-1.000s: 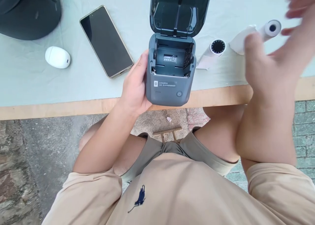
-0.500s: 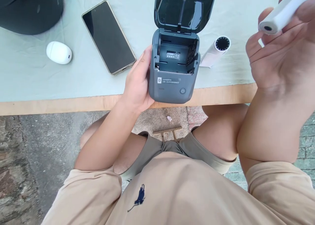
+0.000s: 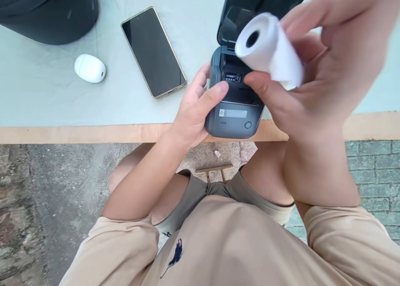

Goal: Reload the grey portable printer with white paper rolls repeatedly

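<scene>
Outdoors at table edge (image 3: pixel 93 132): left hand (image 3: pixel 193 111) gripping open grey printer (image 3: pixel 233 111), right hand (image 3: pixel 312 77) pinching light, probably crushable paper roll (image 3: pixel 268 48) by its sides.

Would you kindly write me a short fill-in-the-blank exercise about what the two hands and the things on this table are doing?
1. The right hand holds a white paper ____ above the printer.
2. The left hand grips the grey printer, whose lid stands ____.
3. The phone lies on the table with its dark ____ facing up.
4. Left of the phone rests a small ____ oval case.

Missing words: roll; open; screen; white
</scene>
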Available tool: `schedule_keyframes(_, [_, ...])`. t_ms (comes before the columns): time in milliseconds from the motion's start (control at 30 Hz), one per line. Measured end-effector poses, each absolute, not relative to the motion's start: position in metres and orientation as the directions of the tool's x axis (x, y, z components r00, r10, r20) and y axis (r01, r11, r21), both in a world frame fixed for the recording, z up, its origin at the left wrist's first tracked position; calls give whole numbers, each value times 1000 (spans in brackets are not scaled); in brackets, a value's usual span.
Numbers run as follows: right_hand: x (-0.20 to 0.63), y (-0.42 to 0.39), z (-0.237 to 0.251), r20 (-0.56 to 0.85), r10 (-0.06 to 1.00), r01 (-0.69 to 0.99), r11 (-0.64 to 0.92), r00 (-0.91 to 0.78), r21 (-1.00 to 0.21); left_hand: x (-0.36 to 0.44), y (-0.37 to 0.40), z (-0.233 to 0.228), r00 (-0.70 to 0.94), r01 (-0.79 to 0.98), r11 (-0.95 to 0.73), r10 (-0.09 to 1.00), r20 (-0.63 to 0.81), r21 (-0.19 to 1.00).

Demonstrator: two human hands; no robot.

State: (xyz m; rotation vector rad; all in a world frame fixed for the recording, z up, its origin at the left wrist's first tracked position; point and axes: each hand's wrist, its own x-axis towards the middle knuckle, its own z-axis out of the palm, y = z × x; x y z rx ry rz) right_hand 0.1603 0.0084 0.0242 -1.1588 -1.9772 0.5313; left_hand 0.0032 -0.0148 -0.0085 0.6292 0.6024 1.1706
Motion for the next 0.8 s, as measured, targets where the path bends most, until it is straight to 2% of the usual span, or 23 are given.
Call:
schedule_keyframes(100, [160,11,28,475,825,650,546,-306,-528,3,-16,-10,287,-644,267,953,-97,717])
schedule_keyframes(167, [161,11,29,450,816,703,557,-362,-443,3,-15,-11,282,-654,268,954,-101,707])
schedule_keyframes(267, [161,11,28,431,801,691,586,-416,-422,3,-15,-12,262,-675,261,959,-107,690])
schedule_keyframes(467, [161,2,27,594,708,699,641,-381,-316,5,-15,-8,276,-721,278,955,-106,635])
schedule_keyframes(533, [160,-1,26,616,655,646,705,-437,-292,6,-16,-6,264,-740,270,959,-104,616])
schedule_keyframes(633, [159,-4,25,574,578,541,800,-580,-259,7,-17,-4,229,-753,254,966,-121,607])
schedule_keyframes(700, [159,-5,26,561,586,528,800,-585,-285,6,-17,-6,235,-730,258,964,-122,633])
schedule_keyframes(800, [162,-5,30,559,675,621,713,-482,-326,5,-18,-9,237,-673,244,965,-108,698])
